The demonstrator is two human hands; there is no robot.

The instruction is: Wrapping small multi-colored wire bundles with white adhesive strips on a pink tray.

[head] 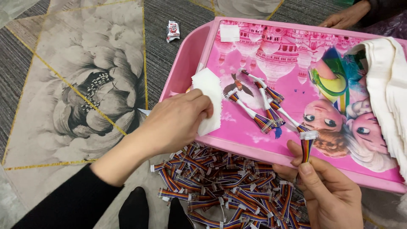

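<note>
My left hand (176, 123) pinches a small white square of cloth (209, 99) over the near left part of a pink cartoon-printed tray (186, 59). My right hand (326, 193) holds a short rainbow ribbon cable with a white connector (307, 144) upright at the tray's near edge. Several similar cables wrapped in white (263, 108) lie in the middle of the tray. A big heap of loose ribbon cables (224, 186) lies on the floor just below the tray, between my hands.
A stack of white cloth (392, 89) rests on the tray's right side. Another person's hand (345, 18) shows at the top right. A small wrapper (172, 31) lies on the flower-patterned carpet (85, 85). My dark-socked feet (135, 210) sit at the bottom.
</note>
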